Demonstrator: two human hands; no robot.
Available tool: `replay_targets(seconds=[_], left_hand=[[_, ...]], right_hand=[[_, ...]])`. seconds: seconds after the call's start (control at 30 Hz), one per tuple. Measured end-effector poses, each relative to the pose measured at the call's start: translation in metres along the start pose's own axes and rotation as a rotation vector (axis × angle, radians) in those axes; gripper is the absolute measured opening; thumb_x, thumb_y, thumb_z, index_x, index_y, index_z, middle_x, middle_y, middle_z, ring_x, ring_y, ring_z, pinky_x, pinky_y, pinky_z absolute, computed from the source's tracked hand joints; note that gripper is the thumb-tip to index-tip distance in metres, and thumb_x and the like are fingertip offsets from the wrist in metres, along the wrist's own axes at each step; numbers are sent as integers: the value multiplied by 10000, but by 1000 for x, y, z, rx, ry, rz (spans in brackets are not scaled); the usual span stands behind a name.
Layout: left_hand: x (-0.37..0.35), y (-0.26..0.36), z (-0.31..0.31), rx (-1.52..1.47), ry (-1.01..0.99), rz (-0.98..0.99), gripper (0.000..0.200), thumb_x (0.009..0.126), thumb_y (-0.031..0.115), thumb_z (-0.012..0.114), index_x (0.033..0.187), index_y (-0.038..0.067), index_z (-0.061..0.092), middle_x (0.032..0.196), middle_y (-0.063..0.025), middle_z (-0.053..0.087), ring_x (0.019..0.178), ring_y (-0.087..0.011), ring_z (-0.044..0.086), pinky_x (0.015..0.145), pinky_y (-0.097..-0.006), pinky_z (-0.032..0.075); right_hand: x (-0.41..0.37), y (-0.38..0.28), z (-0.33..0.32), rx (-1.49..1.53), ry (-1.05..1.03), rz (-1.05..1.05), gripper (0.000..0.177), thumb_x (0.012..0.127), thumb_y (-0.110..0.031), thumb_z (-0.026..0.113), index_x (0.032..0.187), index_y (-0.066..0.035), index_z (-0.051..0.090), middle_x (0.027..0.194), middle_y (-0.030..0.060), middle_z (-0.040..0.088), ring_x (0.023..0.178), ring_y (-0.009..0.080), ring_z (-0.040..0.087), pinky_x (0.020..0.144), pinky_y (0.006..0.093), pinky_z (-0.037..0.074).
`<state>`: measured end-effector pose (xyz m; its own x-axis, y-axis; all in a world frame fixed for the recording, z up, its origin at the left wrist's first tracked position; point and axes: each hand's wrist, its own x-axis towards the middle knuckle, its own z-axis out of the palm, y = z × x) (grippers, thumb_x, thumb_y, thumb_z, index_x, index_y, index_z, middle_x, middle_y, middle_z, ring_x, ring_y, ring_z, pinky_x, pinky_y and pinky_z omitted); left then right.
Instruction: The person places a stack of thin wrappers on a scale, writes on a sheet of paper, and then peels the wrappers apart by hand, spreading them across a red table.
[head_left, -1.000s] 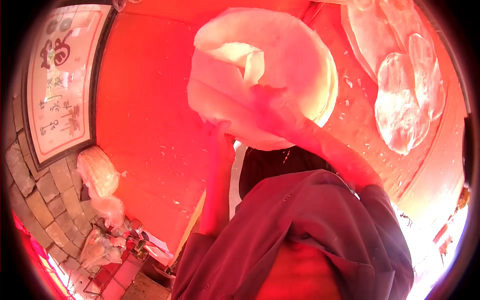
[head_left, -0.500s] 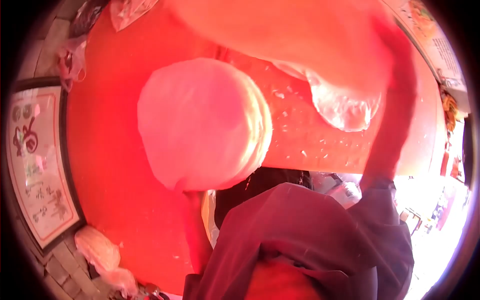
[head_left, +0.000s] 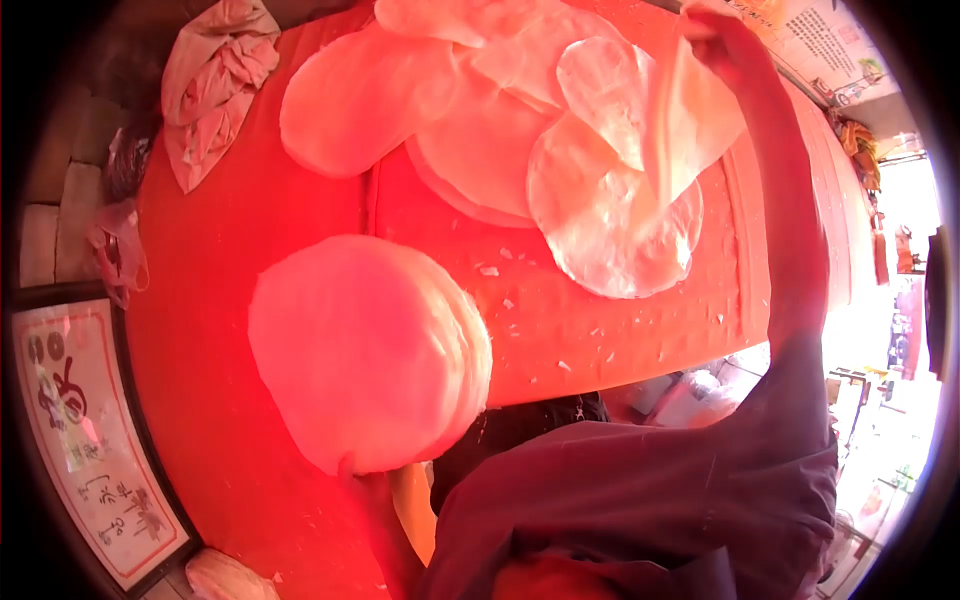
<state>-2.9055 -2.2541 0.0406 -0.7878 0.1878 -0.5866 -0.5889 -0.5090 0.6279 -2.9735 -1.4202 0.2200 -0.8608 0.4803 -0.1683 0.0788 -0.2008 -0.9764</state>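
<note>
A thick stack of thin round flatbreads [head_left: 360,350] sits low left of the middle. My left hand [head_left: 355,472] grips its near edge, thumb on top; its other fingers are hidden beneath the stack. At the upper right, my right hand [head_left: 712,35] is closed on the edge of a single thin flatbread [head_left: 690,115]. That sheet hangs folded from the fingers, its lower part over another round flatbread [head_left: 610,250] on the red table [head_left: 220,270]. Several more flatbreads [head_left: 490,140] lie overlapping across the far part of the table.
A crumpled cloth [head_left: 215,85] lies at the far left corner. A framed sign with writing [head_left: 95,440] and plastic bags [head_left: 118,250] are along the left side. White crumbs [head_left: 560,365] dot the tabletop. A printed poster [head_left: 820,45] is at the upper right.
My right hand has moved toward the far right, and the broad sheet blurred across the top now hangs narrow and folded. The view has shifted, showing more flatbreads. My left hand stays on the stack.
</note>
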Motion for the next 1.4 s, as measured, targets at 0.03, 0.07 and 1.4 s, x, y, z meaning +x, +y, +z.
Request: replay_targets(seconds=[0.03,0.07,1.4], left_hand=[[-1,1,1,2,6,3,585,911,209,504,1426,6,317,1437,-136,394,1305,-287,406,1066,-434,362],[-1,1,3,11,7,6,581,914,212,505,1425,8,318,1434,-135,396,1300,-286,411,1060,-433,367],[5,2,-15,-124,390,-246,693,927,376,537,1482,70,257,1523,-108,280,1377,-259,299,1120,-372,286]], right_hand=[[20,-14,-1,77,62,-89,152,861,-102,611,992,-27,629,905,73,661,781,175,639,651,265,531],[35,-32,4,154,123,-176,115,848,-89,600,936,-18,618,845,93,660,716,195,642,588,269,528],[-13,172,199,-1093,576,-520,183,768,-231,735,889,-96,715,778,115,700,736,224,682,651,327,519]])
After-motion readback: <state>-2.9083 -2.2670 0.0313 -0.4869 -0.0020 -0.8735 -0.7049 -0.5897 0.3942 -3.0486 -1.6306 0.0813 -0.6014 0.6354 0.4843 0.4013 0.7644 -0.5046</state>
